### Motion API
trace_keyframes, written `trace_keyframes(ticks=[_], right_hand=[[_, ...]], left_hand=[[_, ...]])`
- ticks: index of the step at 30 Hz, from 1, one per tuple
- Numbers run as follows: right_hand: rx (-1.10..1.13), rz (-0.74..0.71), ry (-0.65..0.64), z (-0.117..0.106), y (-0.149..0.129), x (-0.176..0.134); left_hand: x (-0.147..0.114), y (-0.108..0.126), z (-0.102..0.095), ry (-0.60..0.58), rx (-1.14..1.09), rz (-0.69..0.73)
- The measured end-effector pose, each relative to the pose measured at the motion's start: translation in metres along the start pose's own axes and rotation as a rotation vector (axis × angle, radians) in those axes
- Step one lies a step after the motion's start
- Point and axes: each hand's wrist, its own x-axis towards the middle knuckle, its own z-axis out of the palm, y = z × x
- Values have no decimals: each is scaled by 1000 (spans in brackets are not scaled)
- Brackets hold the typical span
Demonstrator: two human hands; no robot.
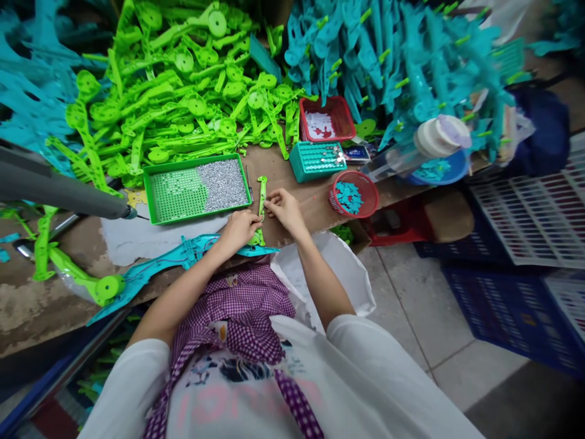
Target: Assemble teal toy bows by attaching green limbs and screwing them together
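1. A narrow green plastic strip (pixel 262 204) is seen lying lengthwise on the brown worktable (pixel 301 201), just right of a green tray (pixel 197 189). Its lower end is covered by the left hand (pixel 240 228).
2. The left hand is curled over the strip's near end; the fingertips are turned away, so whether the strip is pinched or only pressed down cannot be told.
3. The right hand (pixel 283 208) is laid against the strip's right edge with fingers bent together. Anything small held between the fingertips is too small to make out.
4. The green tray is half covered with tiny silvery pieces on its right side; single pieces cannot be resolved.
5. A long teal plastic part (pixel 183 256) is laid across the table's near edge, partly hidden beneath the left forearm.
6. Behind the tray, a heap of green plastic parts (pixel 183 91) is piled, and a heap of teal parts (pixel 388 55) is stacked to its right. Both are cut off by the top edge.
7. A red basket (pixel 326 119) holding white bits, a teal box (pixel 317 160) and a round red basket (pixel 354 194) of teal pieces are set right of the hands.
8. A grey tube-like object (pixel 59 189) enters from the left edge; its far end is out of view.
9. A blurred clear bottle with a white cap (pixel 425 143) is seen at the right.
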Motion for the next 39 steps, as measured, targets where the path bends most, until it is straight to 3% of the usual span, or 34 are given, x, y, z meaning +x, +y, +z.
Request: trace_keyframes(ticks=[4, 9, 17, 19, 25, 31, 39], right_hand=[[47, -31, 24, 2, -1, -3], [-175, -157, 119, 6, -3, -8], [-245, 188, -58, 7, -26, 21], [-296, 153, -56, 9, -30, 19], [-558, -209, 27, 13, -22, -21], [-496, -246, -90, -2, -15, -15], [-619, -185, -24, 2, -22, -21]], left_hand=[[0, 0, 0, 2, 0, 2], [-1, 1, -1, 12, 14, 7], [2, -1, -3, -3, -5, 4], [2, -2, -3, -18, 10, 25], [-2, -2, -2, -16, 9, 65], [-5, -2, -6, -57, 26, 50], [-2, 0, -9, -87, 41, 39]])
